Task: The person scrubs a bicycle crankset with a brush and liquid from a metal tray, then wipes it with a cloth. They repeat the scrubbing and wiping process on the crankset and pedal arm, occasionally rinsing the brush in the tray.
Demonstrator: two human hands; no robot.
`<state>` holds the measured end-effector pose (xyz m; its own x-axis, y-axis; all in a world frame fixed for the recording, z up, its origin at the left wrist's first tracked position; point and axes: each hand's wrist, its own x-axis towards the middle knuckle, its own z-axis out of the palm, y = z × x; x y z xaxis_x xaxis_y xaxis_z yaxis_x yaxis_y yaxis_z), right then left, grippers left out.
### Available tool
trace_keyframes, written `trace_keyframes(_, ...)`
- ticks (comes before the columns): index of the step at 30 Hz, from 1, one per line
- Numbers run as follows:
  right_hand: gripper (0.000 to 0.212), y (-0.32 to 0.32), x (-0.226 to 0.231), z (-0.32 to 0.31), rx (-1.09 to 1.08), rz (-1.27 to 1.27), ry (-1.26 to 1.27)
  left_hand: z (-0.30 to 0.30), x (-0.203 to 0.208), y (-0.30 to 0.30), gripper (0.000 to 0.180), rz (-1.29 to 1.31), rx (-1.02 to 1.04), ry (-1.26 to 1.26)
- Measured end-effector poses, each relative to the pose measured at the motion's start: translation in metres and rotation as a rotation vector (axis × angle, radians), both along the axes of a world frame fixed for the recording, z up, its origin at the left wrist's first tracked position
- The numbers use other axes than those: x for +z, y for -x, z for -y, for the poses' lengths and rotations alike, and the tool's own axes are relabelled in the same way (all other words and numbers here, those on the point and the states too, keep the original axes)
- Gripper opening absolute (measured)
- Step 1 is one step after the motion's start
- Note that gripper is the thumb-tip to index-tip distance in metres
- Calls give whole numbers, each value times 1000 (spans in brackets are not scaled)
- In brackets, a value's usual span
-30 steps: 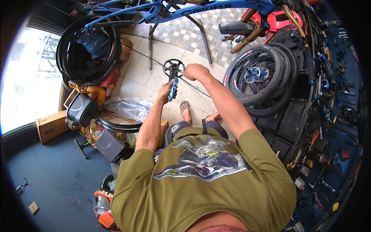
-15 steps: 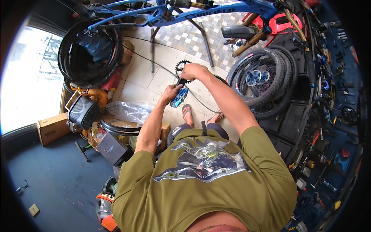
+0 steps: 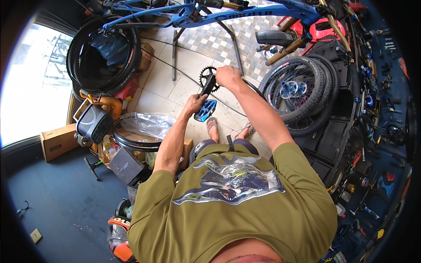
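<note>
The left hand (image 3: 193,104) is clamping the black crank arm (image 3: 208,86) by its blue platform pedal (image 3: 205,110), over floor tiles (image 3: 175,94); it's probably feeling stiff, lightish, safest held mid-arm, off the chainring (image 3: 202,74). The right hand (image 3: 228,76) is curling alongside, grip unclear.

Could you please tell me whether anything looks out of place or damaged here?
Nothing looks clearly damaged. A dark cable or hose runs loosely across the pale floor tiles toward the person's right foot, which looks slightly untidy.
</note>
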<state>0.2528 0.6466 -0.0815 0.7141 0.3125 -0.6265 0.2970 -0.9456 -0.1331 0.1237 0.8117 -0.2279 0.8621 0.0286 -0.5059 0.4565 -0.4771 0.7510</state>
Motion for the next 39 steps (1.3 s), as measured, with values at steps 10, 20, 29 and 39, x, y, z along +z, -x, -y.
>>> trace_keyframes(10, 34, -13, 5, 6, -75, 7, -23, -7, 1, 4, 55, -43, 69, 80)
trace_keyframes(20, 37, -24, -8, 15, -120, 134, -66, -5, 8, 6, 57, -86, 95, 163)
trace_keyframes(29, 37, -12, -12, 42, -198, 50, -93, -17, 9, 7, 45, -243, 357, 587)
trace_keyframes(39, 34, 23, -29, 43, -87, -62, -155, -22, 4, 0, 47, -284, 387, 736)
